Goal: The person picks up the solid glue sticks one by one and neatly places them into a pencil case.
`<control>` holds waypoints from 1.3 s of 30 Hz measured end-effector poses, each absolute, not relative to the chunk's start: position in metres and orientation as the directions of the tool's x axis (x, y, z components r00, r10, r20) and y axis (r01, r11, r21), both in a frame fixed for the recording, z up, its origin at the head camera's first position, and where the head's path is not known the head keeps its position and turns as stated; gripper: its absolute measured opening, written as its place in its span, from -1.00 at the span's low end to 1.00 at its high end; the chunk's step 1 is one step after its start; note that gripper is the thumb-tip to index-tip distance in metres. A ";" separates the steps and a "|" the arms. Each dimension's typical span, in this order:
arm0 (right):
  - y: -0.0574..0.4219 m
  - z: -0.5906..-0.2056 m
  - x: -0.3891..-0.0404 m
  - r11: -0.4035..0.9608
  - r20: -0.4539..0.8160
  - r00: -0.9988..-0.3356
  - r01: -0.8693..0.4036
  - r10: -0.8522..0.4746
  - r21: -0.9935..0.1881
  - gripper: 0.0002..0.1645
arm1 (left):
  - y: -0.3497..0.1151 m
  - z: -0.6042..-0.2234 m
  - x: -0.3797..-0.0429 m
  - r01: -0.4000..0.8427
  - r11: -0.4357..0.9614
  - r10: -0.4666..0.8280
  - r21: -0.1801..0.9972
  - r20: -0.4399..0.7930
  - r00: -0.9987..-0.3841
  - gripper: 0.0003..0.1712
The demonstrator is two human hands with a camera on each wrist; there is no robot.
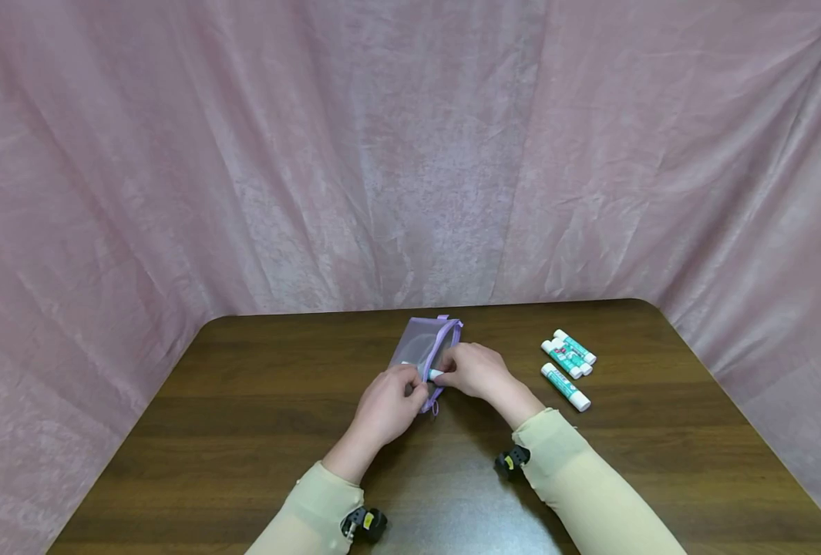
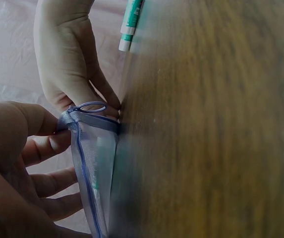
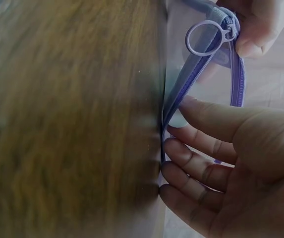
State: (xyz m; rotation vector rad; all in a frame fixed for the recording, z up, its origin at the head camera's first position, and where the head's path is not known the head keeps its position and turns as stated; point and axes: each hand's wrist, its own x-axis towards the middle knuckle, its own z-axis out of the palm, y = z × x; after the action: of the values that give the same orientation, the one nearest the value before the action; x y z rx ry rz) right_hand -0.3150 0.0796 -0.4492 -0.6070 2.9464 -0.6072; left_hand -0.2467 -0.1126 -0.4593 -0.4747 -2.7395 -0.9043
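Observation:
A purple mesh zipper pouch [image 1: 410,341] lies on the table with its zipped side spread apart. My left hand [image 1: 387,402] pinches the pouch's near edge between thumb and index finger, close to the zipper's ring pull [image 3: 206,37]. At the opening, my right hand [image 1: 478,370] pinches a white-ended glue stick [image 1: 435,375], which reaches partly inside the pouch; its far part is hidden. Through the mesh in the left wrist view, a blurred white-and-green shape [image 2: 102,161] shows inside.
To the right of my right hand lies a large green-and-white glue stick [image 1: 566,387]. Just beyond it, several smaller glue sticks [image 1: 566,358] lie side by side. The brown wooden table [image 1: 257,401] ends at a pink curtain [image 1: 382,154].

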 end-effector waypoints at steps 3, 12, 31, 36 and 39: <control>0.080 -0.450 -0.315 0.842 0.014 -0.918 -0.370 -0.397 -0.392 -0.81 | -0.113 -0.460 -0.247 0.368 0.757 0.234 0.540 0.303 -0.924 -0.73; 0.077 -0.453 -0.313 0.835 0.040 -0.920 -0.371 -0.389 -0.408 -0.89 | -0.114 -0.460 -0.245 0.378 0.751 0.235 0.542 0.316 -0.919 -0.75; 0.074 -0.454 -0.312 0.843 0.041 -0.931 -0.345 -0.362 -0.412 -0.91 | -0.114 -0.460 -0.245 0.374 0.731 0.235 0.571 0.304 -0.923 -0.75; 0.075 -0.454 -0.312 0.843 0.034 -0.931 -0.344 -0.363 -0.414 -0.90 | -0.114 -0.460 -0.246 0.369 0.728 0.236 0.578 0.294 -0.926 -0.74; 0.077 -0.453 -0.314 0.835 0.027 -0.928 -0.348 -0.373 -0.427 -0.90 | -0.114 -0.460 -0.246 0.370 0.727 0.237 0.578 0.294 -0.926 -0.74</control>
State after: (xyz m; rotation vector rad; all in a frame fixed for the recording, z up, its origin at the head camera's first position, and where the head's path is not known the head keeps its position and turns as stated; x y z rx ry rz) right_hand -0.3137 0.0767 -0.4532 -0.5803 2.9539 -0.6708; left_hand -0.2458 -0.1141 -0.4603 -0.4854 -2.7302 -0.9773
